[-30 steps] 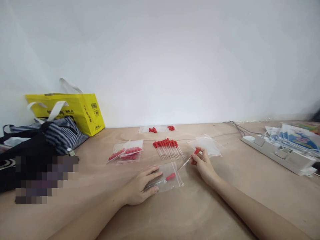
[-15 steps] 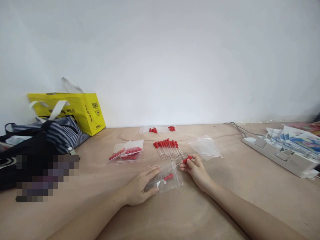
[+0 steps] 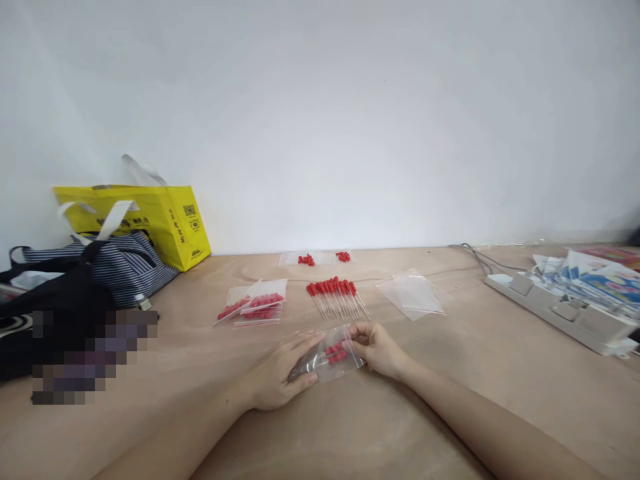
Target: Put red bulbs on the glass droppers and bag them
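Note:
In front of me lies a clear zip-lock bag (image 3: 320,375) with its mouth to the right. My left hand (image 3: 280,373) holds its closed end, thumb on the near side and fingers on the far side. At the bag's mouth, my right hand (image 3: 375,350) pinches a red-bulbed dropper (image 3: 334,348) that is inside the bag. A second dropper (image 3: 337,358) lies in the bag just nearer to me. The droppers' thin tubes are hard to make out through the plastic. Behind the bag a row of loose droppers (image 3: 333,288) lies fanned out, bulbs away from me.
Filled bags (image 3: 267,303) are stacked at left; flat unfilled bags (image 3: 416,293) lie at right. Further back is another bag (image 3: 323,259) with red bulbs. A yellow bag (image 3: 183,230) and striped bag (image 3: 130,270) stand left, a power strip (image 3: 555,313) right.
My right hand has moved left and brought its dropper into the bag beside the other one. My left hand has stayed in place on the bag.

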The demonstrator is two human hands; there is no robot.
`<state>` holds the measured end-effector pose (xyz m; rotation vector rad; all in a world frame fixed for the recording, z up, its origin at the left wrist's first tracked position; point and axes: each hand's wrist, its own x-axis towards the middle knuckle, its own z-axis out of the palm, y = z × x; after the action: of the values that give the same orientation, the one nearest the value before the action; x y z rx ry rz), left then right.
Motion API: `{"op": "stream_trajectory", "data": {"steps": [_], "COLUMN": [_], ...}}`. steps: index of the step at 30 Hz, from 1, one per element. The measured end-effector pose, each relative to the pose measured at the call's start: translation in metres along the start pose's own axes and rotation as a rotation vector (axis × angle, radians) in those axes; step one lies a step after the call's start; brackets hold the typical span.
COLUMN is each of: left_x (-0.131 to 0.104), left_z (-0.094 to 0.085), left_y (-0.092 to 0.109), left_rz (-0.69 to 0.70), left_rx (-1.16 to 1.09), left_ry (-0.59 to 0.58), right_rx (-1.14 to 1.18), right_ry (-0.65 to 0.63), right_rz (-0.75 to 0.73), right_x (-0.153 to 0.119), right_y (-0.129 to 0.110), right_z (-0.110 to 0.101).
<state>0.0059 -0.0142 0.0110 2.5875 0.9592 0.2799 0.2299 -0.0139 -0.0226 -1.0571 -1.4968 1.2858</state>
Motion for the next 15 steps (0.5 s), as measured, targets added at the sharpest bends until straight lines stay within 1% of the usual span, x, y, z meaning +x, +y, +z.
{"op": "stream_trajectory", "data": {"steps": [3, 5, 7, 8, 9, 11, 12, 13, 15], "left_x": [-0.001, 0.0, 0.0, 0.001, 0.001, 0.002, 0.002, 0.002, 0.002], "left_z": [0.001, 0.002, 0.003, 0.003, 0.002, 0.001, 0.0, 0.0, -0.001], "left_y": [-0.002, -0.003, -0.004, -0.005, -0.004, -0.003, -0.002, -0.002, -0.002], "left_rz": [0.003, 0.008, 0.031, 0.052, 0.075, 0.117, 0.128, 0.132, 0.123], "left_rx": [0.003, 0.007, 0.0, -0.009, -0.024, -0.056, -0.069, -0.077, -0.082], "left_ry": [0.006, 0.026, 0.055, 0.068, 0.078, 0.084, 0.085, 0.083, 0.077], "right_rx": [-0.017, -0.037, -0.081, -0.122, -0.187, -0.351, -0.452, -0.503, -0.561], "right_ry": [-0.097, -0.133, -0.135, -0.107, -0.044, 0.144, 0.269, 0.342, 0.418], "right_rz": [-0.028, 0.011, 0.068, 0.09, 0.107, 0.131, 0.138, 0.147, 0.168], "right_x": [0.001, 0.001, 0.001, 0.002, 0.005, 0.014, 0.02, 0.027, 0.044], "right_y": [0.001, 0.002, 0.003, 0.003, 0.003, 0.001, 0.0, -0.001, -0.005], "right_z": [0.0, 0.0, -0.003, -0.005, -0.009, -0.02, -0.027, -0.035, -0.049]}}
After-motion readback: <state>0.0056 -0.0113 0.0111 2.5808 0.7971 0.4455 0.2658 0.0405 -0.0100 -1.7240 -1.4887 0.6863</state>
